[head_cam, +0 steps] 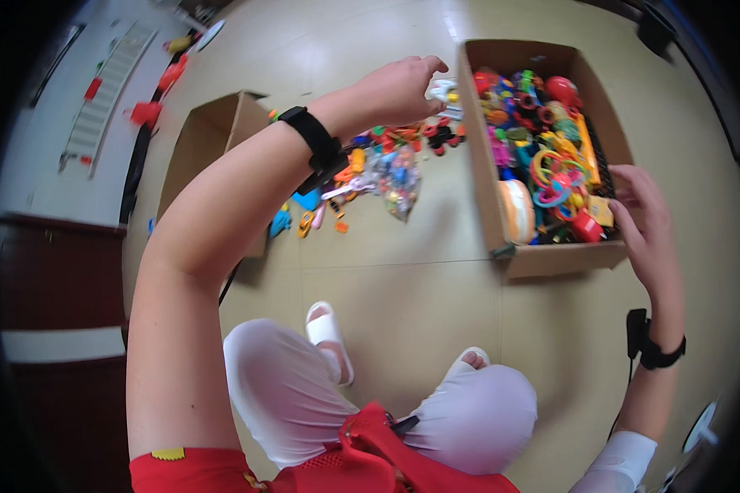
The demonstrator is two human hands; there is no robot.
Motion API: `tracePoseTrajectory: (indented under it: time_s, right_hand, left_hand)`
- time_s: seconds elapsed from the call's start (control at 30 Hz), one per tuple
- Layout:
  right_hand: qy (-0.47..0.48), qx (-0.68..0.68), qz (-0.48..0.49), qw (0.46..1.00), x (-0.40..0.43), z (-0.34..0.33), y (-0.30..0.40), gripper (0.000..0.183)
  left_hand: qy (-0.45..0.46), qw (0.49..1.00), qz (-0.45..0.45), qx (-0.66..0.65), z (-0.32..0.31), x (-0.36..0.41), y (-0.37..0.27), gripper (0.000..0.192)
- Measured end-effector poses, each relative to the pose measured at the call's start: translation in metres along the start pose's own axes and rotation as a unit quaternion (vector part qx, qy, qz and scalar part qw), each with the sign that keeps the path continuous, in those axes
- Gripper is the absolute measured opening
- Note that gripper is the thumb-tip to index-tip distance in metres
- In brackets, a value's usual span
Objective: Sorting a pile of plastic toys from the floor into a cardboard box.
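Observation:
My left hand (416, 89) reaches across to the far side, thumb and fingers apart with nothing gripped. Just beyond its fingertips are a white toy with a yellow part (444, 90) and the left wall of a cardboard box (481, 166). Plastic toys fill this box, among them linked rings (552, 179), a red ball (562, 90) and a toy burger (516, 211). At the box's right rim is my right hand (647, 219), thumb and fingers spread along the wall. Blur hides whether it grips the cardboard.
Loose toys lie on the tiled floor beneath my left forearm, with a clear bag of small coloured pieces (401, 179) and a yellow toy car (305, 224). Partly behind that arm stands another cardboard box (200, 135). A black bin (655, 29) is far right.

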State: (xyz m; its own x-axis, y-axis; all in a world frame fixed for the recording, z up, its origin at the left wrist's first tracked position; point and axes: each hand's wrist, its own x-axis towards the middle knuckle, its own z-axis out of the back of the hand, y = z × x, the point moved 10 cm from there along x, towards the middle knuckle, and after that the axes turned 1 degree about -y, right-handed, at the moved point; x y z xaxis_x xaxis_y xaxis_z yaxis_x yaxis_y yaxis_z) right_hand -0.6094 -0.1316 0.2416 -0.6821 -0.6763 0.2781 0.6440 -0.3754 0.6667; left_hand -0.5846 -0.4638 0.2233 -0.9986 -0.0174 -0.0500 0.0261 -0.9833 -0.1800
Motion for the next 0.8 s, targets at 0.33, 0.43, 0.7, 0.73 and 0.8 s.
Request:
tracePoseTrajectory:
  time_s: [0.33,0.43,0.7,0.73,0.8]
  right_hand:
    - [0.167,-0.086,0.067,0.98,0.062,-0.117,0.095,0.035]
    - [0.208,-0.118,0.06,0.969,0.065,-0.14,0.107,0.035]
    - [0.308,-0.162,0.072,0.935,0.075,-0.238,0.151,0.039]
    - [0.321,-0.162,0.08,0.93,0.077,-0.253,0.154,0.036]
    - [0.348,-0.159,0.095,0.919,0.08,-0.287,0.151,0.035]
  left_hand:
    - [0.0,0.976,0.19,-0.109,-0.06,-0.143,0.191,0.061]
    - [-0.005,0.96,0.223,-0.167,-0.093,-0.162,0.22,0.063]
    - [-0.015,0.942,0.288,-0.173,-0.163,-0.198,0.3,0.066]
    - [-0.024,0.942,0.291,-0.167,-0.165,-0.196,0.306,0.066]
    - [-0.019,0.937,0.308,-0.166,-0.171,-0.193,0.321,0.068]
